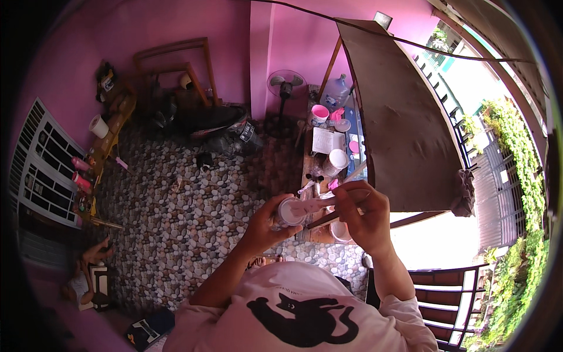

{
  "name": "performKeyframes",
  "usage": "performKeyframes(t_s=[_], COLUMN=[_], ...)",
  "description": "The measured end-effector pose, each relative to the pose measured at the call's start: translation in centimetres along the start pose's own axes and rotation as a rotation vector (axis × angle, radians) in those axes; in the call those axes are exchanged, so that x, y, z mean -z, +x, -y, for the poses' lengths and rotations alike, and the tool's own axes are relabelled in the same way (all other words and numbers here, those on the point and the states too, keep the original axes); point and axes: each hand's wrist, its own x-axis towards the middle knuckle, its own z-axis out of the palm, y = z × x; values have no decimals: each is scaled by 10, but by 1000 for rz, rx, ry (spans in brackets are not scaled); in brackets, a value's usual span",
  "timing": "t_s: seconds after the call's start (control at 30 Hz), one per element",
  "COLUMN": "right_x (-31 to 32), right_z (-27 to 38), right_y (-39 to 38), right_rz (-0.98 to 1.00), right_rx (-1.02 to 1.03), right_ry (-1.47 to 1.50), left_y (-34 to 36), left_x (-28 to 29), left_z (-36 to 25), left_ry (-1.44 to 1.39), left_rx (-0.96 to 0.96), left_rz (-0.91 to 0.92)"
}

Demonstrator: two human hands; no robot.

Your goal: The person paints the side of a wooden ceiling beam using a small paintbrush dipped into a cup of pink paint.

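Observation:
In the head view my left hand (267, 226) is wrapped round a small clear cup (291, 212) with pale contents. My right hand (363, 214) grips a thin light pinkish strip (316, 204), perhaps a flat stick, whose end lies over the cup's mouth. Behind my hands a narrow wooden table (311, 173) holds a white tub (337, 161), a pink bucket (319, 113), an open notebook (327, 141), small dark pieces, pink items and a large blue water bottle (335, 92). Another white container (340, 233) sits just beyond my right hand, partly hidden.
A brown sheet (399, 117) slants along the table's right side. A fan (286, 88) and a motorbike (214, 129) stand by the pink wall. A cluttered bench (108, 126) lines the left wall. Another person (85, 278) is at lower left. A railing (446, 293) is at lower right.

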Motion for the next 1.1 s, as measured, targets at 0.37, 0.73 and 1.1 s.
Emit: performKeyframes(t_s=[0.37,0.73,1.1], right_x=[-17,6,-1], right_z=[-3,-21,-79], right_y=[2,-7,-41], right_rz=[131,-12,-112], right_rx=[51,-307,-696], right_ry=[-142,356,1059], left_y=[-6,-9,-10], left_x=[1,1,-1], left_z=[0,-1,-16], left_ry=[14,81,6], left_rx=[19,24,-13], left_rz=[28,19,-5])
